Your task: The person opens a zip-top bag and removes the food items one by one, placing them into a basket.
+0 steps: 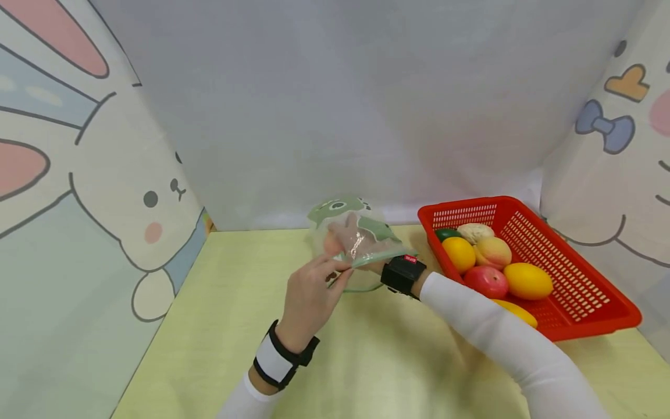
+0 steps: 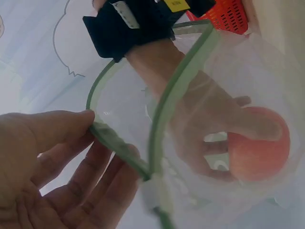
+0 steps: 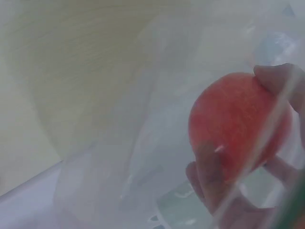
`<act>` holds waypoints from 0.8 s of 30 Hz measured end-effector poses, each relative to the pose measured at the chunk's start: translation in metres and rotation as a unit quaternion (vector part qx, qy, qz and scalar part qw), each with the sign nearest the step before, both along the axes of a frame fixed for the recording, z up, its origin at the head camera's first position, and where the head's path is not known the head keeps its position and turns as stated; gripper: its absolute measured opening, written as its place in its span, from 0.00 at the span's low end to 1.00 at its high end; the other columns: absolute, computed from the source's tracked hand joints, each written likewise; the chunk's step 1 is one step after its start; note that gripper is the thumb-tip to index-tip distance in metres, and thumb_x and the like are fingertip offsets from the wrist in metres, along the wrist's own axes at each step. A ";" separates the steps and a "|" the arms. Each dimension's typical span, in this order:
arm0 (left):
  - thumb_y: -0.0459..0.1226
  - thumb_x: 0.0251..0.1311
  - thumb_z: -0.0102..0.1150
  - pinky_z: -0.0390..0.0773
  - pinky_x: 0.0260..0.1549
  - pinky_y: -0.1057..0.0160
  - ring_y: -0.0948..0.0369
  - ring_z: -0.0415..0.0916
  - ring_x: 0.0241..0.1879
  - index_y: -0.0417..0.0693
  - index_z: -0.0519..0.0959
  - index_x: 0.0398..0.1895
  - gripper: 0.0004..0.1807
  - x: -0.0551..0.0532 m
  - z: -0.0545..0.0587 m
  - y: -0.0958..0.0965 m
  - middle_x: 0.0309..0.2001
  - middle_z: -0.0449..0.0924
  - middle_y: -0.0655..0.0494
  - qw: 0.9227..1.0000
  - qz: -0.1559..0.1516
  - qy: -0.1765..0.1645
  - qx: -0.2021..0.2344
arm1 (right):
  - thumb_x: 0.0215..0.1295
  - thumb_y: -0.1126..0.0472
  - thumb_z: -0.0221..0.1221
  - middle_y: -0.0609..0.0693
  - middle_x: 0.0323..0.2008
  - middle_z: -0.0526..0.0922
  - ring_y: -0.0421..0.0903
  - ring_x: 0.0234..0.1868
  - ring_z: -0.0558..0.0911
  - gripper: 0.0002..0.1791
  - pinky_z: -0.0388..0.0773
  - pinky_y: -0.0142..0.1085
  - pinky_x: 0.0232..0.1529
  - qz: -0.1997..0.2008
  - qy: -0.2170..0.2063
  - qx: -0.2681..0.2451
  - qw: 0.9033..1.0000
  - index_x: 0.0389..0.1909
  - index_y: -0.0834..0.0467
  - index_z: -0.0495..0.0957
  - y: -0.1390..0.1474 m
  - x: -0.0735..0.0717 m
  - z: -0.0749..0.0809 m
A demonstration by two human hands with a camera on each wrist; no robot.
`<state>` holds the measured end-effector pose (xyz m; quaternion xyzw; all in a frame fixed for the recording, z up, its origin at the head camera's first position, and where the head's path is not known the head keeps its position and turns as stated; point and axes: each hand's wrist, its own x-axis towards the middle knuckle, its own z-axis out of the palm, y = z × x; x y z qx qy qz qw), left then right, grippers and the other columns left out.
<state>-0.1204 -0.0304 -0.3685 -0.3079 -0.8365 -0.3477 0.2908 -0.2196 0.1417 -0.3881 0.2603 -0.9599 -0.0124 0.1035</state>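
A clear plastic bag [image 1: 335, 209] with a green print and a green zip-seal edge hangs over the table. My left hand [image 1: 313, 291] pinches its mouth edge between thumb and fingers; in the left wrist view the mouth [image 2: 161, 119] gapes apart. Through it reaches my right hand [image 2: 209, 114], inside the bag up to the wrist. There it grips a round red fruit [image 3: 233, 119], fingers and thumb curled about its sides. Seen through the plastic in the head view, the fruit [image 1: 331, 243] is partly hidden.
At the right stands a red plastic basket [image 1: 576, 250] of fruit, under the right forearm's far side: a yellow mango-shaped one [image 1: 528, 281], a peach [image 1: 493, 252], an orange [image 1: 459, 254], a dark pink one [image 1: 487, 282] and others. A grey-white wall backs the pale yellow table [image 1: 235, 291].
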 end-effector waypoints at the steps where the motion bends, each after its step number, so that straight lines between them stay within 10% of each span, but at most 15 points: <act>1: 0.33 0.56 0.79 0.85 0.28 0.67 0.61 0.87 0.29 0.44 0.91 0.36 0.06 -0.002 -0.001 0.000 0.34 0.90 0.53 1.000 0.008 -0.002 -0.011 | 0.59 0.46 0.73 0.61 0.45 0.83 0.52 0.43 0.81 0.31 0.75 0.33 0.36 0.002 -0.007 -0.066 0.998 0.58 0.56 0.74 -0.003 0.001 0.002; 4: 0.32 0.56 0.78 0.85 0.28 0.67 0.60 0.88 0.29 0.44 0.91 0.36 0.05 -0.008 -0.006 -0.001 0.33 0.91 0.52 0.999 0.015 -0.019 -0.027 | 0.60 0.46 0.74 0.54 0.37 0.80 0.50 0.39 0.79 0.27 0.77 0.39 0.38 -0.002 -0.028 -0.089 0.996 0.51 0.53 0.73 -0.001 0.009 -0.001; 11: 0.29 0.60 0.74 0.87 0.30 0.64 0.59 0.89 0.30 0.39 0.90 0.36 0.03 -0.021 -0.015 -0.003 0.33 0.90 0.49 0.998 0.006 -0.052 -0.019 | 0.57 0.49 0.78 0.51 0.44 0.84 0.52 0.45 0.83 0.30 0.89 0.43 0.42 0.055 0.066 -0.065 0.994 0.56 0.54 0.76 0.017 0.045 -0.012; 18: 0.27 0.59 0.73 0.87 0.29 0.65 0.59 0.88 0.27 0.40 0.89 0.32 0.02 -0.025 -0.017 -0.003 0.30 0.90 0.48 0.998 0.027 -0.051 -0.018 | 0.53 0.56 0.81 0.50 0.60 0.80 0.52 0.60 0.79 0.42 0.82 0.55 0.63 0.008 -0.092 -0.249 0.964 0.69 0.50 0.72 0.032 0.084 -0.002; 24: 0.27 0.59 0.73 0.86 0.27 0.65 0.59 0.88 0.26 0.41 0.88 0.31 0.02 -0.024 -0.016 -0.003 0.28 0.88 0.49 0.997 0.053 -0.052 -0.027 | 0.55 0.50 0.79 0.51 0.63 0.80 0.49 0.57 0.83 0.44 0.88 0.47 0.56 0.030 -0.107 -0.226 0.968 0.72 0.46 0.71 0.047 0.118 0.007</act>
